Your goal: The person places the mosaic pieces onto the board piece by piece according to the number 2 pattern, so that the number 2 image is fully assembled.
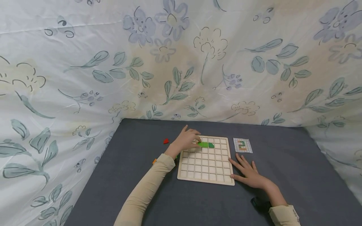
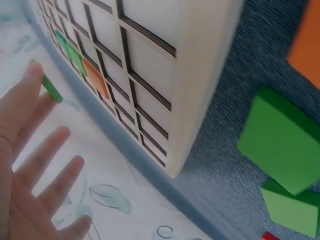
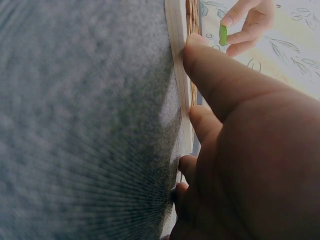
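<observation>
My left hand [image 1: 186, 140] is above the upper left of a wooden grid board [image 1: 205, 179]. Its thumb and forefinger pinch a thin green tile [image 2: 51, 89], held clear of the board in the left wrist view; the other fingers are spread. On the grid sit a dark green tile [image 1: 211, 145], a light green tile [image 2: 75, 58] and an orange tile [image 2: 95, 78] in a row. My right hand [image 1: 249, 175] lies at the board's right side, fingers extended, fingertips touching its edge. Across from it, the right wrist view also shows the pinched tile.
Left of the board lie a red piece [image 1: 166, 141], an orange piece [image 2: 309, 50], a green block [image 2: 285, 142] and a light green piece [image 2: 291, 209]. A printed pattern card [image 1: 242, 145] lies to its right. A black object [image 1: 260, 204] is by the right wrist.
</observation>
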The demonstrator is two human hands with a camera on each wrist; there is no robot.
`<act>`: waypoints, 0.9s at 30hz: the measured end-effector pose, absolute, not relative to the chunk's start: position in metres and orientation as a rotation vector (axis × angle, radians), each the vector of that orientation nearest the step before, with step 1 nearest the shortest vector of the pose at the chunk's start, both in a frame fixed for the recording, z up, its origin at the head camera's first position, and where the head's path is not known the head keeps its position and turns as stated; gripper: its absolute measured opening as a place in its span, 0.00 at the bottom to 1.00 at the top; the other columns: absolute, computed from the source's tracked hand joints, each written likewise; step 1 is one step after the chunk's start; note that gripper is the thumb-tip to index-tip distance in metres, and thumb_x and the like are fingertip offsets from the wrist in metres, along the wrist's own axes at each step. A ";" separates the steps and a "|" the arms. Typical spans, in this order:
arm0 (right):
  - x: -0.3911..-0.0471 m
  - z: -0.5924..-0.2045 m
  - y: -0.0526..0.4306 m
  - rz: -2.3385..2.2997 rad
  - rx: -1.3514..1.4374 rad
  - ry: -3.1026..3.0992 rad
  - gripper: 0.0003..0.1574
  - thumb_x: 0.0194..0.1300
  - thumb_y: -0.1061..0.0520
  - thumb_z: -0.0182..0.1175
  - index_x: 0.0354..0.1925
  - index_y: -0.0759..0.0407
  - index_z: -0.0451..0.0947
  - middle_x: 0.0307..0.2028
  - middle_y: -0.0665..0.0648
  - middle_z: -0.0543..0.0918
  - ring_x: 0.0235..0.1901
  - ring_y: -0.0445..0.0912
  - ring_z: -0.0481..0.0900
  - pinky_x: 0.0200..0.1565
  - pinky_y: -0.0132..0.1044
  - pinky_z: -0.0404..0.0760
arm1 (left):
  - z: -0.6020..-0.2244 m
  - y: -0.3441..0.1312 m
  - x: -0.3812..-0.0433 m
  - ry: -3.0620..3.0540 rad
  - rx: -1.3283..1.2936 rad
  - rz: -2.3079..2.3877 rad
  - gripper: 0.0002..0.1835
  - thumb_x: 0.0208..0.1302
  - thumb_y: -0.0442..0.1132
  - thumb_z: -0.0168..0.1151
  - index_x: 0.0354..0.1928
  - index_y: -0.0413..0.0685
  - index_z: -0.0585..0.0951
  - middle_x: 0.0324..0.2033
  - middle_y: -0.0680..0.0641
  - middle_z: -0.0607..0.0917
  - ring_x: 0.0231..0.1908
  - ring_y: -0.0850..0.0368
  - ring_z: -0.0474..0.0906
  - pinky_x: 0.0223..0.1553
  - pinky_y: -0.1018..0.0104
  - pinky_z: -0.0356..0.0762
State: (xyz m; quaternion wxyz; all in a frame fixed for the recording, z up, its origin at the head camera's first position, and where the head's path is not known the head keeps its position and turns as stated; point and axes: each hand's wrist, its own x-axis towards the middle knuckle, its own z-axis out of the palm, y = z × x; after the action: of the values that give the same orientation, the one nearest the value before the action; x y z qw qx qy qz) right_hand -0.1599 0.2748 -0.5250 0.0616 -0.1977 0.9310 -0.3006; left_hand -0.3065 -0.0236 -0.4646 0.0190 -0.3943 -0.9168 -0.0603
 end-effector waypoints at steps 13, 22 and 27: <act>-0.163 -0.522 0.275 -0.866 -0.572 2.799 0.44 0.63 0.42 0.57 0.71 0.50 0.53 0.70 0.71 0.43 0.67 0.71 0.37 0.56 0.75 0.29 | -0.471 -0.008 -0.306 -2.841 -1.282 -0.256 0.17 0.53 0.57 0.65 0.43 0.62 0.85 0.58 0.52 0.75 0.62 0.52 0.65 0.69 0.41 0.39; -0.164 -0.522 0.275 -0.836 -0.552 2.805 0.44 0.63 0.41 0.56 0.71 0.49 0.53 0.70 0.70 0.43 0.68 0.70 0.37 0.56 0.75 0.29 | -0.473 0.005 -0.304 -2.842 -1.297 -0.219 0.15 0.52 0.59 0.64 0.40 0.65 0.85 0.57 0.55 0.77 0.61 0.55 0.67 0.69 0.43 0.39; -0.164 -0.522 0.275 -0.838 -0.545 2.802 0.44 0.63 0.40 0.56 0.71 0.50 0.53 0.70 0.70 0.43 0.68 0.70 0.37 0.56 0.75 0.29 | -0.473 0.014 -0.304 -2.865 -1.270 -0.185 0.15 0.52 0.60 0.63 0.40 0.67 0.85 0.58 0.56 0.76 0.61 0.56 0.67 0.69 0.43 0.39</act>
State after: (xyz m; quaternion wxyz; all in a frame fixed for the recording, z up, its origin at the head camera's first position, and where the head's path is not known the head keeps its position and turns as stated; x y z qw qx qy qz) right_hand -0.1636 0.2751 -0.5217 0.0832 -0.1825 0.9386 -0.2807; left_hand -0.3038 0.0137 -0.4732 0.0012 -0.4045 -0.9126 -0.0590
